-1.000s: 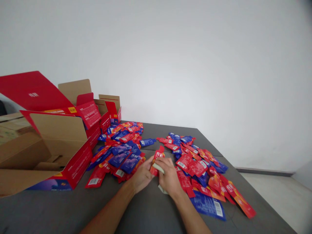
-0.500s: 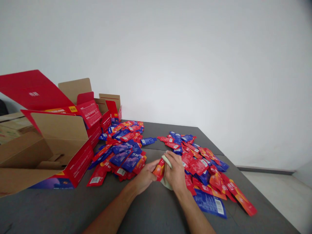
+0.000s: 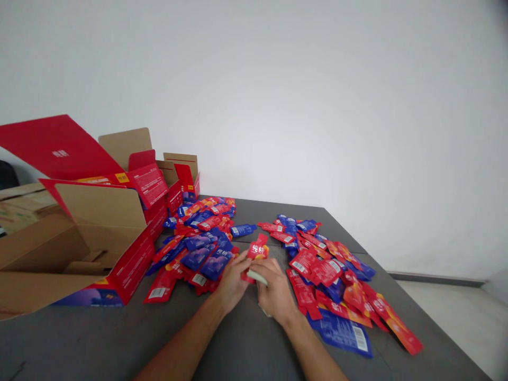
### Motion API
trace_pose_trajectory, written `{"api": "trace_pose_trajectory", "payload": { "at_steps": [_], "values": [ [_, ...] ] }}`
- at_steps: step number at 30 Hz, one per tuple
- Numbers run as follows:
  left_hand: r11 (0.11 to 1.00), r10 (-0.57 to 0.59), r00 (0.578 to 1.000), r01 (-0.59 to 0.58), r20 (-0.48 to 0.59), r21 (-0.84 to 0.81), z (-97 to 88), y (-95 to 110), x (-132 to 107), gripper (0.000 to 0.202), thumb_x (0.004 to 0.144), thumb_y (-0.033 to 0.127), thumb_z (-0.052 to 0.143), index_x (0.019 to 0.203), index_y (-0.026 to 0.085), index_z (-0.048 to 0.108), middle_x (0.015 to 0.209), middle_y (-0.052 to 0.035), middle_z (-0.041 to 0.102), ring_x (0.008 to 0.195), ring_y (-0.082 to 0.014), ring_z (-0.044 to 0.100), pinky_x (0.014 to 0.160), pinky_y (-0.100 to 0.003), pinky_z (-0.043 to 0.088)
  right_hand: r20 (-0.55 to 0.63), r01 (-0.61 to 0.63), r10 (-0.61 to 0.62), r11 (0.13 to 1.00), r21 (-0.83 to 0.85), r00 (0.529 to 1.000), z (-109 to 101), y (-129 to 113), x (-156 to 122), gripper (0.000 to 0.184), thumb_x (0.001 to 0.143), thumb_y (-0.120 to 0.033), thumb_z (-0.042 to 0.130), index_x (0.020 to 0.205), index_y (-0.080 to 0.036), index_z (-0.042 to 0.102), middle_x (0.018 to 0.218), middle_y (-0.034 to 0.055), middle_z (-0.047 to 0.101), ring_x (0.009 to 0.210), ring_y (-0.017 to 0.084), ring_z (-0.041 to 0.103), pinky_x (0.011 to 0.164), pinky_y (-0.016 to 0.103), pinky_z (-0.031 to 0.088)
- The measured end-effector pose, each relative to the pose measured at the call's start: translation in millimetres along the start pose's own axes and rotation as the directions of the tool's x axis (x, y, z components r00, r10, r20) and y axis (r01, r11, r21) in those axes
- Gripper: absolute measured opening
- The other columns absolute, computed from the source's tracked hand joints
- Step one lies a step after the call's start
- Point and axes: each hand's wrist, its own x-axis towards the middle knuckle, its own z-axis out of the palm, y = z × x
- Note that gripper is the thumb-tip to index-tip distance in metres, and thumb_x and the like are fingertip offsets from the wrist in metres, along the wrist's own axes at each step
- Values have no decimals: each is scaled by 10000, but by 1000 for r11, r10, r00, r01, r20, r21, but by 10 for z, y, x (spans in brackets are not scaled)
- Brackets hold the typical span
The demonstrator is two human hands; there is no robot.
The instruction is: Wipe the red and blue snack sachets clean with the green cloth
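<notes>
Over the table's near middle, my left hand (image 3: pixel 233 281) is closed on the side of a red and orange pouch (image 3: pixel 257 248), whose narrow top points away from me. Bunched in my right hand (image 3: pixel 278 292) is a pale cloth (image 3: pixel 257 277), pressed against the pouch's lower part. My right fingers and the cloth hide some of the pouch. To the left of my hands lies a heap of red and blue pouches (image 3: pixel 196 257). Another heap of similar pouches (image 3: pixel 325 271) spreads out on the right, close to my right hand.
Open red cardboard boxes (image 3: pixel 133 264) stand in a row along the left, flaps raised. Behind them sits a brown carton (image 3: pixel 27 203). The dark grey table (image 3: pixel 246 349) has its right edge running diagonally beside the floor. A white wall (image 3: pixel 278 106) rises behind.
The pouch has turned so its narrow top now points away from me. My right hand and the cloth have moved slightly left and toward me, down along the pouch.
</notes>
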Motion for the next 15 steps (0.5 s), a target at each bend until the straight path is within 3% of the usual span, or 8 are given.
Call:
{"api": "trace_pose_trajectory", "payload": {
  "at_steps": [3, 5, 7, 11, 15],
  "values": [
    [998, 62, 997, -63, -43, -23, -10, -4, 8, 317, 752, 203, 730, 1062, 178, 670, 1028, -52, 705, 900, -157, 663, 840, -273, 509, -257, -160, 150, 987, -18, 955, -30, 149, -20, 303, 880, -125, 498, 1087, -230, 692, 1131, 96, 679, 1068, 233, 597, 945, 432, 499],
    [996, 88, 994, -90, -63, -29, -26, 12, 12, 362, 756, 191, 725, 1112, 184, 660, 1066, -57, 707, 900, -157, 669, 849, -287, 517, -352, -237, 216, 971, -17, 911, -34, 241, -31, 252, 879, -159, 524, 1061, -214, 689, 1126, 103, 675, 1073, 242, 599, 961, 443, 489],
    [995, 95, 993, -97, -77, -26, -50, 22, 17, 451, 740, 163, 730, 1180, 192, 635, 1057, -57, 713, 868, -151, 675, 833, -286, 520, -345, -261, 248, 965, 8, 905, -18, 283, -38, 231, 881, -177, 537, 1054, -210, 686, 1124, 102, 673, 1068, 240, 606, 966, 433, 489],
    [996, 91, 994, -90, -63, 20, -79, -7, 15, 578, 713, 131, 744, 1267, 190, 587, 938, -46, 730, 798, -150, 680, 772, -271, 511, -236, -222, 234, 972, 79, 943, 50, 185, -42, 242, 896, -187, 538, 1085, -231, 684, 1145, 89, 666, 1076, 224, 608, 963, 399, 494],
    [997, 63, 998, -63, 9, 38, -39, -71, 6, 473, 702, 122, 741, 1165, 160, 654, 998, -72, 732, 913, -188, 687, 797, -271, 508, -187, -184, 198, 979, 86, 962, 103, 38, -37, 269, 906, -177, 532, 1112, -257, 685, 1159, 77, 669, 1090, 219, 602, 966, 393, 494]
  ]
}}
